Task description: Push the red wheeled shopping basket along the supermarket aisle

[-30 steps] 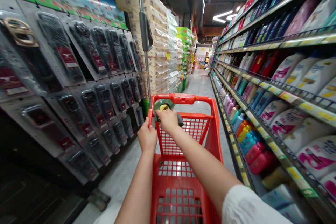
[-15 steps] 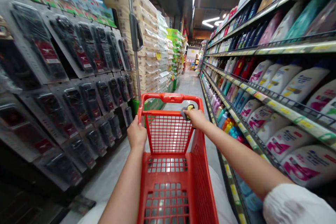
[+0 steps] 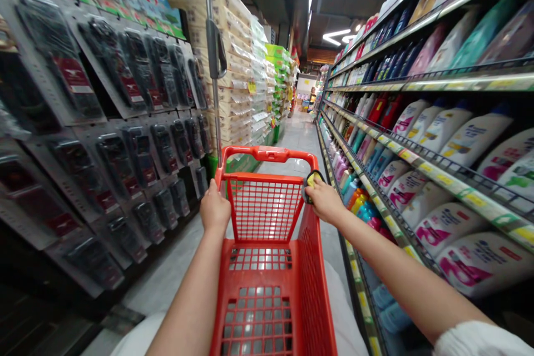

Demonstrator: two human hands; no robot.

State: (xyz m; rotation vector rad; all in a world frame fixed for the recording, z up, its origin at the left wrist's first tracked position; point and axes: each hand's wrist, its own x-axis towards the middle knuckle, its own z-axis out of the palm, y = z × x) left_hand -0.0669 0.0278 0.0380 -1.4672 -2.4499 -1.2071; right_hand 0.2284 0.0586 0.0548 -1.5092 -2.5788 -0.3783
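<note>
The right side of the aisle is filled by long wire shelves (image 3: 459,178) of thin metal, with yellow price strips along the edges. On them stand smooth plastic bottles (image 3: 479,261), rounded, mostly white with pink labels, and some blue, red and green ones further away. The left side is a grey display wall (image 3: 37,178) covered by flat clear blister packs (image 3: 117,161) with dark items inside. Behind it rises a tall stack of cardboard cartons (image 3: 233,67) wrapped in shiny film. The pale floor (image 3: 300,139) looks glossy and runs straight between both sides.

In the middle, low in the view, is the red plastic cart (image 3: 267,300), a deep box with grid walls and a rounded rim. A thin metal pole (image 3: 213,117) stands upright at its far left corner.

The left hand (image 3: 214,211) is on the left end of the rim, fingers curled together around it. The right hand (image 3: 325,203) rests at the right end of the rim, fingers folded tightly on a small yellow and black object (image 3: 312,179), which touches the rim there; its material I cannot tell
</note>
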